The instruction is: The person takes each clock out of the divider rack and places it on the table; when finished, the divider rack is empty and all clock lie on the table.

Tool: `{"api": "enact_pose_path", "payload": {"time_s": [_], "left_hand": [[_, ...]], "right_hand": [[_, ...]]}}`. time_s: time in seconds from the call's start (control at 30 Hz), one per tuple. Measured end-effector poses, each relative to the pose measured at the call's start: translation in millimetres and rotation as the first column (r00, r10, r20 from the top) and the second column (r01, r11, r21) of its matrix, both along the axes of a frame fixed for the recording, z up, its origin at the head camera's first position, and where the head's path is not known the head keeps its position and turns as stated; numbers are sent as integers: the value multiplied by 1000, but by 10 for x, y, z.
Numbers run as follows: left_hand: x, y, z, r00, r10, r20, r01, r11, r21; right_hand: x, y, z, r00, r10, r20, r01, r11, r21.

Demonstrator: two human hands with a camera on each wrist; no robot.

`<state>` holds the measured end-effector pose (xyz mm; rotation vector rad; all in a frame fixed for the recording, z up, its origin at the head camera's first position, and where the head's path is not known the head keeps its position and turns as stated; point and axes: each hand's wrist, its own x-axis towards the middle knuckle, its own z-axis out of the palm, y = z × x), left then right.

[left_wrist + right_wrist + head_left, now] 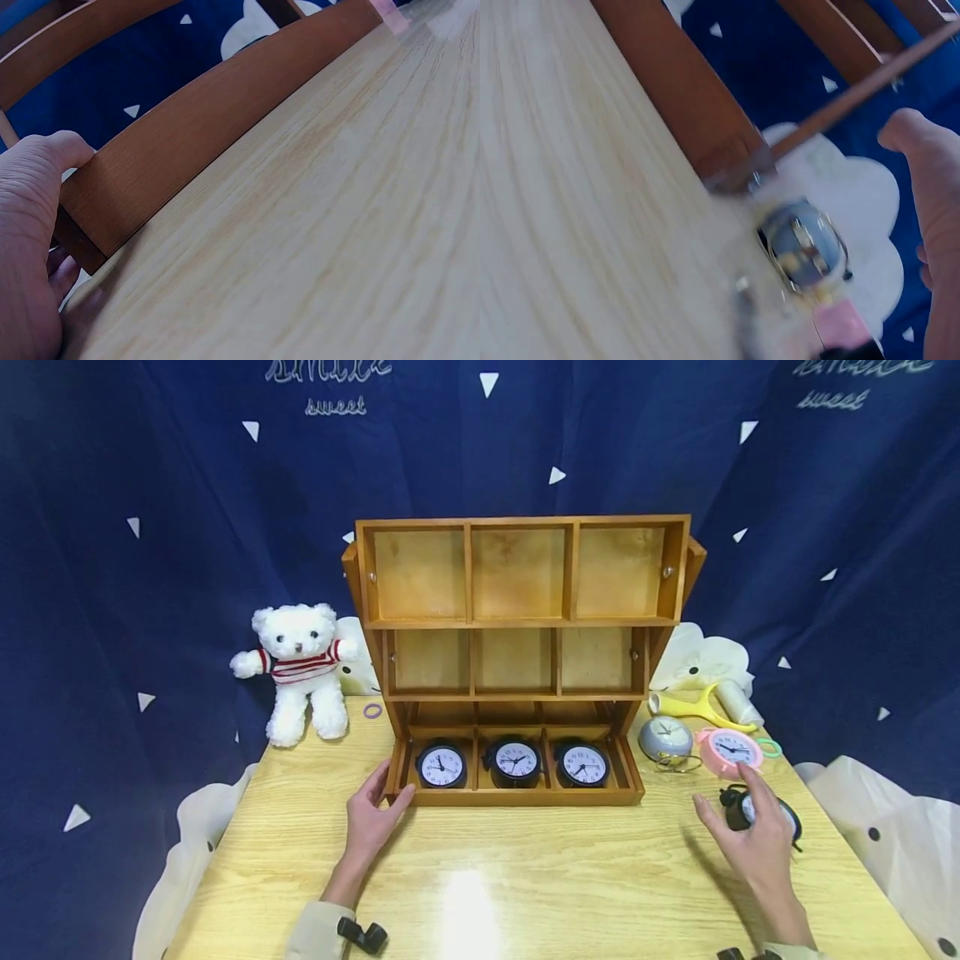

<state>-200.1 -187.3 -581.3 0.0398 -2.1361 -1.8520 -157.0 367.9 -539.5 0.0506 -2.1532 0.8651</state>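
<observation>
A tiered wooden storage box (517,798) stands folded out on the table. Three black alarm clocks, left (442,767), middle (515,763) and right (584,766), sit in separate compartments of its lowest tier. My left hand (372,818) grips this tier's front left corner. In the left wrist view the thumb lies over the front board (187,120) and the fingers are at its side. My right hand (761,847) hovers with fingers spread over another black alarm clock (737,811), partly hiding it; no hold shows. Beside it are a pink alarm clock (718,765) and a grey alarm clock (665,743).
The two upper tiers lean over the lowest one. At the back right lie a yellow slingshot-shaped handle (693,707), a clear roll (738,704) and a green ring (770,747). A white teddy bear (300,672) and a purple ring (372,711) are at the left.
</observation>
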Motion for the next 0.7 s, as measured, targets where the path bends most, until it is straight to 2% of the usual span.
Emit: {"api": "enact_pose_path", "payload": {"time_s": [0.1,0.2,0.43,0.53,0.67,0.7], "left_hand": [[-12,-12,-21,1000,2,-22,-2,1000,-10],[-12,-18,-39,999,2,-33,-2,1000,-8],[-13,-10,-52,1000,5,-24,-6,1000,-11],[40,23,79,1000,-1,-12,1,1000,-10],[133,64,276,1000,-13,-1,13,1000,-8],[141,65,292,1000,-14,-1,14,1000,-12]], "right_hand": [[-67,-164,18,995,96,37,-94,995,-35],[-115,-316,13,982,157,109,-151,987,-58],[-246,-530,-95,932,248,265,-239,969,-68],[-303,-579,-132,907,276,317,-262,961,-87],[-376,-627,-209,860,319,398,-292,948,-128],[-397,-637,-239,848,335,410,-304,942,-142]]}}
